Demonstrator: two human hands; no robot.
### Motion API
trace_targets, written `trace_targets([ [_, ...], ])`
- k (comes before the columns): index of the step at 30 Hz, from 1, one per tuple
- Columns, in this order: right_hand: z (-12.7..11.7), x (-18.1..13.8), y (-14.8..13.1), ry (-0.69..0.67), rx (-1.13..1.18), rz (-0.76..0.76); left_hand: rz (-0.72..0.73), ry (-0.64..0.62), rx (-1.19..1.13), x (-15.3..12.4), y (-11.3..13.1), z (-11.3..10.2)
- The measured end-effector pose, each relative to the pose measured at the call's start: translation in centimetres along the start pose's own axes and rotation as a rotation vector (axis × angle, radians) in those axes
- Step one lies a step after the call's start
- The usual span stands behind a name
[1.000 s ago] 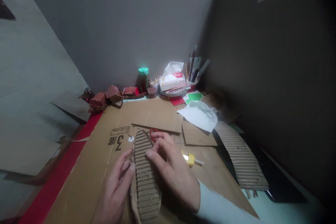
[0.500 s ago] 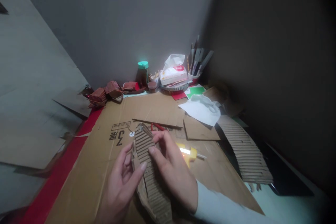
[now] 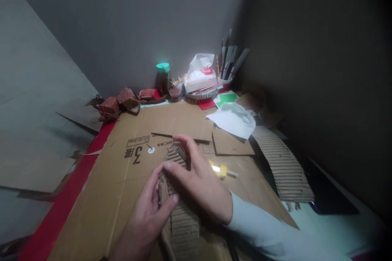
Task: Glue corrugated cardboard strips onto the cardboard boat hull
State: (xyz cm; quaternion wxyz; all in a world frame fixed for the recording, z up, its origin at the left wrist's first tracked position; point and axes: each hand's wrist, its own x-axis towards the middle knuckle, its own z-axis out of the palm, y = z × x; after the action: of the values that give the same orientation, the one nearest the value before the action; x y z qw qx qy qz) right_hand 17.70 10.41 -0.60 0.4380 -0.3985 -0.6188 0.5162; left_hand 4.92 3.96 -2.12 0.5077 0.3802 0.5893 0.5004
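Observation:
Both my hands hold a long ribbed corrugated cardboard piece (image 3: 180,220) with a pointed far end, low in the middle of the view. My left hand (image 3: 147,216) grips its left edge, thumb pressed on the ribs. My right hand (image 3: 199,183) lies across its upper part, fingers curled over the tip. A yellow glue gun (image 3: 222,170) lies just right of my right hand on the flat brown cardboard sheet (image 3: 122,187).
A thin dark stick (image 3: 162,135) lies beyond my hands. A white tissue (image 3: 234,120), a cut cardboard square (image 3: 231,144) and another ribbed strip (image 3: 283,167) lie at the right. Small red-brown models (image 3: 118,102), a green-capped jar (image 3: 162,77), a tissue pack (image 3: 199,77) and a pen cup (image 3: 226,75) stand at the wall.
My right hand slid up over the pointed end, covering it. My left thumb moved onto the ribbed face. The piece tilted slightly, and red scissor handles behind it are hidden.

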Motion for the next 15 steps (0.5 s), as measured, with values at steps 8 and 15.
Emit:
trace_targets([
  [8,-0.3,1.0,0.7,0.05,-0.102,-0.073,-0.075,-0.193,0.006,-0.3,0.8,0.5],
  [15,-1.0,1.1,-0.2,0.032,-0.131,-0.141,-0.047,-0.213,0.041,0.1,0.1,0.1],
])
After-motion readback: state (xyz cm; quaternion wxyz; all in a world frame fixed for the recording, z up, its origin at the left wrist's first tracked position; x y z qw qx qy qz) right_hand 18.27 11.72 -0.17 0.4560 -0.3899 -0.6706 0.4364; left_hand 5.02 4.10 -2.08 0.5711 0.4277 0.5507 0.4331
